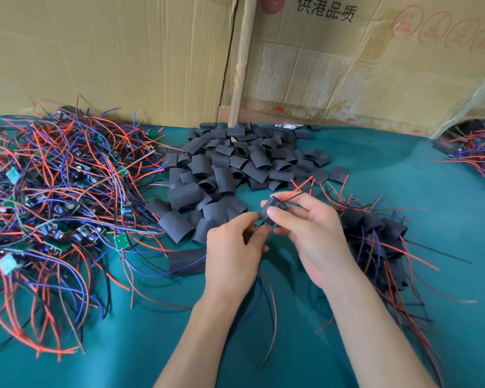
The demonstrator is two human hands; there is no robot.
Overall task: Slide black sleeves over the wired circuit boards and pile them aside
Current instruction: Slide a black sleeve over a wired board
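At frame centre, head view: two hands meet over a green cloth (305, 345), both on one black sleeve (268, 210).
Left hand (231, 253): one, fingers curled, pinching the sleeve's lower left end; blue and red wires trail down from under it.
Right hand (310, 233): one, thumb and fingers clamped on the sleeve's right side.
Sleeve in hand: one, just below the sleeve heap, with red and black wire ends (301, 186) sticking out its upper right.
Board inside it: cannot tell, hidden by sleeve and fingers.
Sleeve heap (235, 163): one, upper centre, too many loose black sleeves to count; one flat sleeve (186, 260) lies apart, left of the left hand.
Board pile (53, 197): one, left of frame, small green boards tangled in red, blue and black wires; too many to count.
Done pile (375, 236): one, right of the hands, sleeved boards with wires fanning out; count unclear.
Far pile (473, 147): one more wire tangle at the right edge.
Cardboard (347, 65): sheets standing across the top.
Writing: "供港品质" printed at upper centre; four red round stamps at upper right, unreadable.
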